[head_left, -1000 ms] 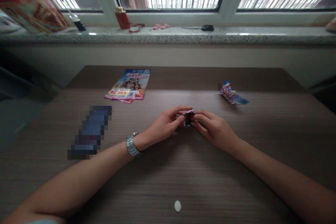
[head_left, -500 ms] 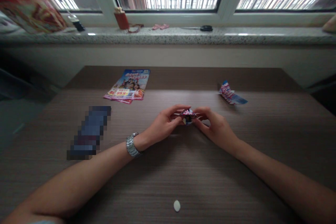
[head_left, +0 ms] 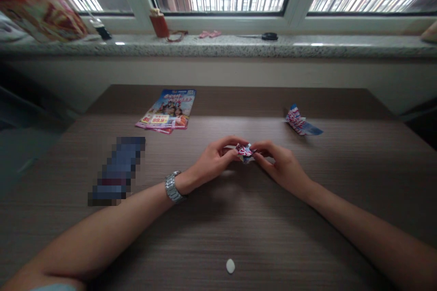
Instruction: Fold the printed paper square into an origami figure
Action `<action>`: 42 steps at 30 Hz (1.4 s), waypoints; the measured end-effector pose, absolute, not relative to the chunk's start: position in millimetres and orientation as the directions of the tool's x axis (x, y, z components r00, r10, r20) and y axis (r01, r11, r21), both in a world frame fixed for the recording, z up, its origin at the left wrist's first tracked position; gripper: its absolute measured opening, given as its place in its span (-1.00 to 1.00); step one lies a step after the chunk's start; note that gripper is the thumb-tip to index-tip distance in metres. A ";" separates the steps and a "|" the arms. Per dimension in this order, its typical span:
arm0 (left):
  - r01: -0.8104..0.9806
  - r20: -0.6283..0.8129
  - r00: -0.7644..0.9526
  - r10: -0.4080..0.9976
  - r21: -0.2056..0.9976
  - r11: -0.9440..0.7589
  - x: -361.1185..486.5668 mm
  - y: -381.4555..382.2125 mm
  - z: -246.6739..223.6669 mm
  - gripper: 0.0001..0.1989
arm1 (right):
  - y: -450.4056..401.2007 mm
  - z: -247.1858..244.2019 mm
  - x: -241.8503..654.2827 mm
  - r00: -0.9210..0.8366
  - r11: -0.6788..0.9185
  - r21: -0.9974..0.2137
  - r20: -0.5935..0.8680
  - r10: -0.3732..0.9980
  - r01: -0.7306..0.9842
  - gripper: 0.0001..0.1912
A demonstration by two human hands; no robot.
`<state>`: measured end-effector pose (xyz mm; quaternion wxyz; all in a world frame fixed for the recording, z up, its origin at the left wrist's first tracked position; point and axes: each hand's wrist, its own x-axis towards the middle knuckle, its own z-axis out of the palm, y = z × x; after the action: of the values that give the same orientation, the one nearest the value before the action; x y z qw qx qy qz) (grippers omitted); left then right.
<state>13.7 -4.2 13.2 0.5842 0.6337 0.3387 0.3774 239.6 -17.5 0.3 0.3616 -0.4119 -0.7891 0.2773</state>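
Between my two hands is a small folded piece of printed paper [head_left: 245, 150], patterned in red, white and blue. My left hand [head_left: 220, 158], with a metal watch [head_left: 174, 187] on its wrist, pinches the left side of the paper between thumb and fingers. On the other side, my right hand [head_left: 279, 163] grips the paper's right edge with its thumb and fingertips. Fingers cover both ends of the piece, so its full shape is hidden. Farther back to the right lies a folded paper figure [head_left: 300, 122] with a similar print and a pointed blue end.
Printed flyers [head_left: 170, 110] lie stacked at the back left of the brown table [head_left: 218, 232]. A pixelated dark object [head_left: 118, 170] rests beside my left forearm. Near the front is a small white oval piece [head_left: 230, 266]. Scissors [head_left: 269, 36] and a red-brown case [head_left: 159, 25] sit on the windowsill.
The folded paper has turned in my fingers, so more of its patterned top shows and the dark gap at its front is gone. Both hands keep their hold in nearly the same place.
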 end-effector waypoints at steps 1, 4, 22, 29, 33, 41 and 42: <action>-0.008 0.073 0.477 0.876 0.997 -0.079 13.9 -4.6 13.7 -0.74 | -17.5 0.2 239.2 -0.409 0.517 -0.727 0.345 0.845 0.453 -0.85; 0.012 0.056 0.470 0.881 0.997 -0.070 13.9 -5.6 13.1 -0.73 | -17.2 -0.1 238.1 -0.437 0.547 -0.697 0.357 0.826 0.464 -0.85; 0.066 0.119 0.415 0.902 0.985 -0.160 17.0 -10.5 9.6 -0.58 | -19.0 3.8 225.6 -0.374 0.026 -0.987 -0.036 0.927 0.159 -0.68; 0.113 0.103 0.398 0.912 0.981 -0.160 17.2 -11.9 16.4 -0.69 | -21.9 4.5 226.1 -0.387 0.040 -0.978 -0.044 0.921 0.207 -0.70; 0.168 0.117 0.399 0.910 0.966 -0.198 15.3 -11.4 18.9 -0.71 | -23.3 2.2 227.0 -0.400 0.079 -0.965 -0.028 0.916 0.248 -0.74; 0.167 0.119 0.354 0.928 0.968 -0.188 14.7 -9.7 19.6 -0.73 | -24.5 5.9 225.4 -0.408 0.081 -0.946 -0.058 0.911 0.314 -0.73; 0.169 0.120 0.352 0.928 0.967 -0.189 14.8 -9.5 19.8 -0.74 | -24.3 5.5 225.7 -0.411 0.078 -0.943 -0.065 0.909 0.322 -0.71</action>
<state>14.8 -9.5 19.8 0.4846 0.6641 0.4129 0.3918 225.7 -24.3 5.5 0.2925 -0.4571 -0.6736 0.5018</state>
